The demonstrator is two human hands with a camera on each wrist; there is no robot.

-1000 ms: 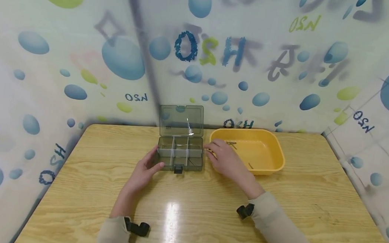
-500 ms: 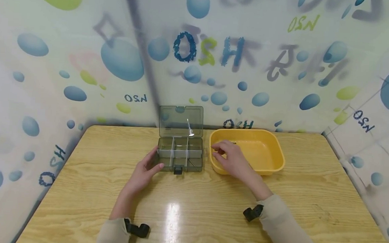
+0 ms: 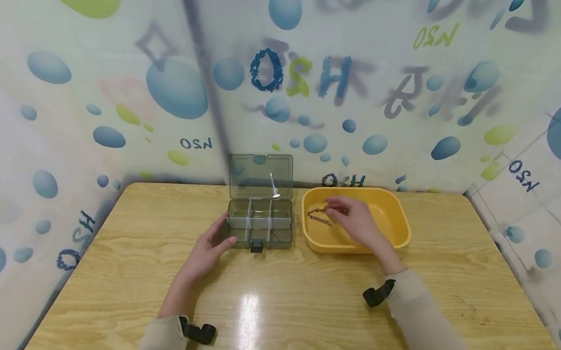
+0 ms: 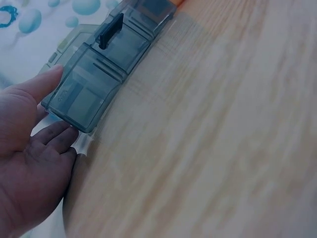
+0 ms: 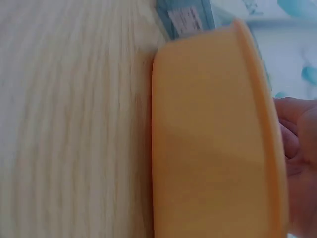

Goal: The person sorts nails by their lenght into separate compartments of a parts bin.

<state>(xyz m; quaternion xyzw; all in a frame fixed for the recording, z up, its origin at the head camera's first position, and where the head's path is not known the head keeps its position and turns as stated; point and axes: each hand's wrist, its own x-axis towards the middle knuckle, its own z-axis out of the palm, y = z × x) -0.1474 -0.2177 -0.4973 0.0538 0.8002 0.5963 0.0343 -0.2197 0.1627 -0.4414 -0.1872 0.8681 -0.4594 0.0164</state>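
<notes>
An open, see-through grey compartment box (image 3: 276,245) stands on the table with its lid (image 3: 261,176) raised. My left hand (image 3: 205,252) holds its front left corner, the thumb (image 4: 47,83) on the front and the fingers along the left side. In the front right compartment lies a thin dark screw or nail (image 3: 277,235). To the right stands a yellow tray (image 3: 338,248), with several thin screws or nails (image 3: 319,219) at its left end. Over them is my right hand (image 3: 358,222), its fingers slightly bent and nothing seen between them; the tray wall (image 5: 213,129) hides much of it.
The wooden table (image 3: 301,305) meets a patterned wall covering (image 3: 386,96) just behind the box and tray. The tray's left side stands close to the box. A black wrist camera (image 3: 200,333) sits on the left wrist and another camera (image 3: 377,294) on the right.
My right hand has moved right, from between the box and the tray's left rim to inside the tray above the screws or nails. The left hand and the box have stayed put.
</notes>
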